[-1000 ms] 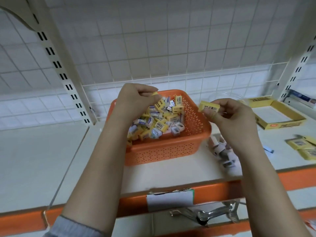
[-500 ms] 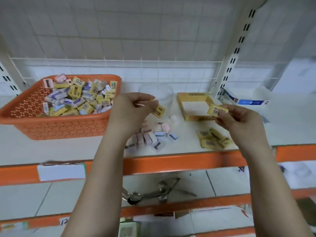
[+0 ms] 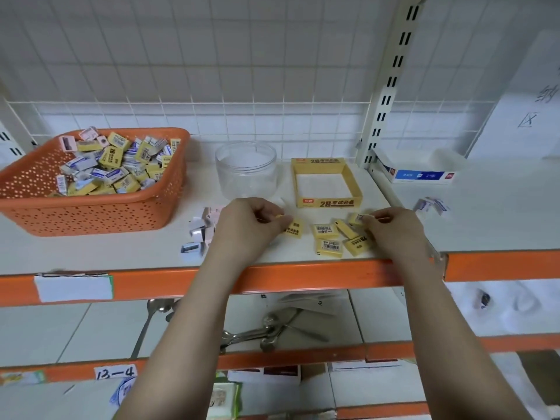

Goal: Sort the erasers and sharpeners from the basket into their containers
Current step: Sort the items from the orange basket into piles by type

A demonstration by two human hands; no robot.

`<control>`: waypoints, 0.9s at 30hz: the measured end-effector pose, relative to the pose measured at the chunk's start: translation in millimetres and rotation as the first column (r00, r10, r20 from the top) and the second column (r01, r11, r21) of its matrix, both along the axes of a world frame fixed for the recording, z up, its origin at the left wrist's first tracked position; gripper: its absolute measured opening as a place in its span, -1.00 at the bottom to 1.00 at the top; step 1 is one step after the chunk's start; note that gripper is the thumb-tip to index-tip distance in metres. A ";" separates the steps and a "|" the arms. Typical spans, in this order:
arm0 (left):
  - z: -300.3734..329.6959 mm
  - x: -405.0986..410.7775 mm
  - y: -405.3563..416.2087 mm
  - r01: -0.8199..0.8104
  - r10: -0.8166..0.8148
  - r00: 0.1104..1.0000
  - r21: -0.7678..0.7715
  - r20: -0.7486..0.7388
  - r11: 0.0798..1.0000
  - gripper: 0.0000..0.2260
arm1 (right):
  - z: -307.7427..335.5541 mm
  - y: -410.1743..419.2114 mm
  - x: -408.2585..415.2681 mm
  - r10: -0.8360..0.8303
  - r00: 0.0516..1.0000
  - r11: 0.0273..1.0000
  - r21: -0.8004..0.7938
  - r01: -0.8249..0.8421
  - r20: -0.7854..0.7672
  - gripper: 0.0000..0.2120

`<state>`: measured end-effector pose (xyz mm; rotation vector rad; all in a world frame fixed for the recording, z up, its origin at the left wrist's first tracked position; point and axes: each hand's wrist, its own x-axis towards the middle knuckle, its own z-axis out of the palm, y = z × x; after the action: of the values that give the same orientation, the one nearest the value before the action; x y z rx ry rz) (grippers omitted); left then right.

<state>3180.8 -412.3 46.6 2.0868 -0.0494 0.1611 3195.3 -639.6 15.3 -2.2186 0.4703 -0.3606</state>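
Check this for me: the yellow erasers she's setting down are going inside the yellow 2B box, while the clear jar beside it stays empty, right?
Not quite. The head view shows the yellow erasers lying on the shelf in front of the yellow 2B box, which holds none. The clear jar is indeed empty.

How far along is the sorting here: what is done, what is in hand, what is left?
Early stage. Done: a few yellow erasers and a cluster of sharpeners lie loose on the shelf. In hand: the left hand and right hand each hold a yellow eraser in a pinching grip. Left: the orange basket is still full; the clear jar and yellow box look empty.
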 end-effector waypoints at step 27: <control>1.5 13.5 -2.8 0.008 -0.031 0.990 0.171 0.134 0.985 -0.84 | 30.7 30.1 -27.8 0.147 0.979 0.989 0.012 -0.150 0.144 -0.84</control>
<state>3194.3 -415.1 48.1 2.2425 -0.1722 0.2971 3167.5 -609.6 46.0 -2.1725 0.2292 -0.4283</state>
